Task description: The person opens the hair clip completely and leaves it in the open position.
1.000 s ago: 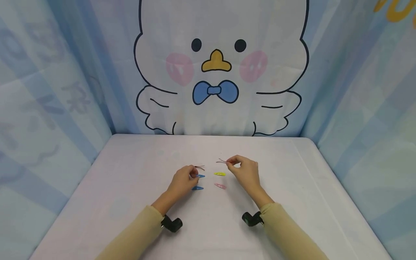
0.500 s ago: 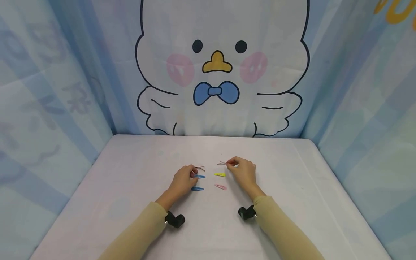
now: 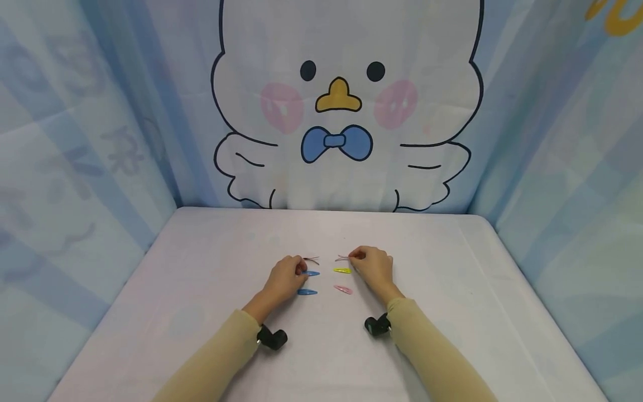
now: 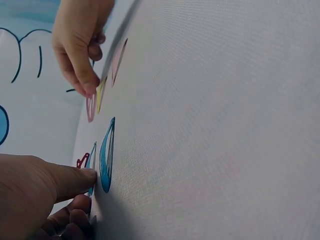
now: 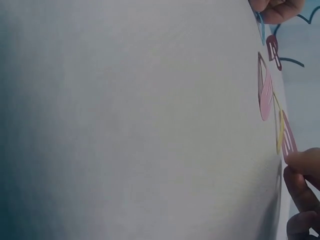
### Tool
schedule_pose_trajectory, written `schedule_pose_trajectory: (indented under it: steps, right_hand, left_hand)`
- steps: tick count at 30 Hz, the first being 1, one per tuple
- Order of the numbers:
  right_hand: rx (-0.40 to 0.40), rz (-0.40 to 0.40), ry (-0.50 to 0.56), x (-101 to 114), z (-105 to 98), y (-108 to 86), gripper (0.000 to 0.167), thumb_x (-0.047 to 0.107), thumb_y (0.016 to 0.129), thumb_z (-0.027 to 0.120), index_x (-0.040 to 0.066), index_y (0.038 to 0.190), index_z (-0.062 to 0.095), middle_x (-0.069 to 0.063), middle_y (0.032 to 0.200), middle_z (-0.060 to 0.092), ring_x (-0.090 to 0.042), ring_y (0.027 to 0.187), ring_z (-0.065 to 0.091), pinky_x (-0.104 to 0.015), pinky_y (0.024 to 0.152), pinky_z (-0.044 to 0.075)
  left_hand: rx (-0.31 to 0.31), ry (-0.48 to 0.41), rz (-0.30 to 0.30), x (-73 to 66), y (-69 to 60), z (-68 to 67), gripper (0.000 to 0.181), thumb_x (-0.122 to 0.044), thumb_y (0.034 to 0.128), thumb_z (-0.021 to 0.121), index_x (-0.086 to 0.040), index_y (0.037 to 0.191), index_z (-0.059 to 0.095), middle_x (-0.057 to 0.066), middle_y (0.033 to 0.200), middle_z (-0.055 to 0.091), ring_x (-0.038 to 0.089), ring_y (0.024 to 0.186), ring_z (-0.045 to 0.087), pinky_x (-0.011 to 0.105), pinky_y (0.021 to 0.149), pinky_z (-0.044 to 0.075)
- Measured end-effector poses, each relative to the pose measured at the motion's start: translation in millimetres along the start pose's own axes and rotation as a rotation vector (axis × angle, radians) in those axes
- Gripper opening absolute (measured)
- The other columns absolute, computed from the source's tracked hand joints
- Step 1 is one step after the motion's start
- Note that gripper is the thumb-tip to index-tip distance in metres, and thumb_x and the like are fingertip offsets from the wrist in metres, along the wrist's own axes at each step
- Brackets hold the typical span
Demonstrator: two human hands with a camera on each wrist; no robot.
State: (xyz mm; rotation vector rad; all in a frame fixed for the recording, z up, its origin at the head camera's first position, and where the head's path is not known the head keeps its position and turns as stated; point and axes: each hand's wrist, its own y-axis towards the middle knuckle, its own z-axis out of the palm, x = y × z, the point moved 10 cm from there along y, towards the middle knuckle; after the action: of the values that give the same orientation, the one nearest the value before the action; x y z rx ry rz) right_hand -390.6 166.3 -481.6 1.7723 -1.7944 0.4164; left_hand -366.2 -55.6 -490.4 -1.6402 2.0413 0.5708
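Two columns of snap hair clips lie on the white table. My left hand (image 3: 283, 279) pinches the end of a blue hair clip (image 4: 92, 156) between thumb and fingers. A second blue hair clip (image 4: 107, 157) lies nearer, and a dark red hair clip (image 3: 312, 260) just beyond. In the right column, my right hand (image 3: 373, 268) pinches one end of a mauve hair clip (image 5: 288, 137), at the far end of that column. Close in front of it lies a yellow hair clip (image 3: 342, 271), then a pink hair clip (image 3: 344, 290).
The table (image 3: 321, 357) has a white cover and rounded back corners. Behind it hangs a curtain (image 3: 336, 184) with a cartoon bird, and patterned curtains stand at both sides. A black wrist camera (image 3: 272, 338) sits below the left forearm, another camera (image 3: 377, 325) below the right.
My right hand has come lower and nearer with the mauve clip, now roughly level with the dark red one. The left hand stays almost in place at the blue clip.
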Motion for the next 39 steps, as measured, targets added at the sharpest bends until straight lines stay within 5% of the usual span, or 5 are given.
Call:
schedule_pose_trajectory:
  steps: [26,39]
  right_hand:
    - [0.037,0.023,0.047,4.8,-6.5,1.9,0.012,0.015,0.092,0.077,0.013,0.103,0.079,-0.001,0.089,0.074,-0.024,0.090,0.062,-0.046,0.094,0.037]
    - [0.044,-0.028,-0.017,8.9,-11.9,-3.6,0.012,0.019,0.092,0.076,0.016,0.103,0.080,0.002,0.089,0.076,-0.023,0.088,0.066,-0.045,0.086,0.037]
  left_hand:
    - [-0.001,-0.040,0.016,-2.3,2.2,-4.2,0.005,-0.004,0.0932,0.070,-0.006,0.094,0.066,0.004,0.086,0.060,0.018,0.080,0.053,0.032,0.075,0.045]
    - [0.049,-0.095,-0.048,1.9,-2.3,-0.7,0.005,-0.007,0.0960,0.070,-0.008,0.096,0.066,0.003,0.087,0.063,0.017,0.080,0.054,0.032,0.075,0.045]
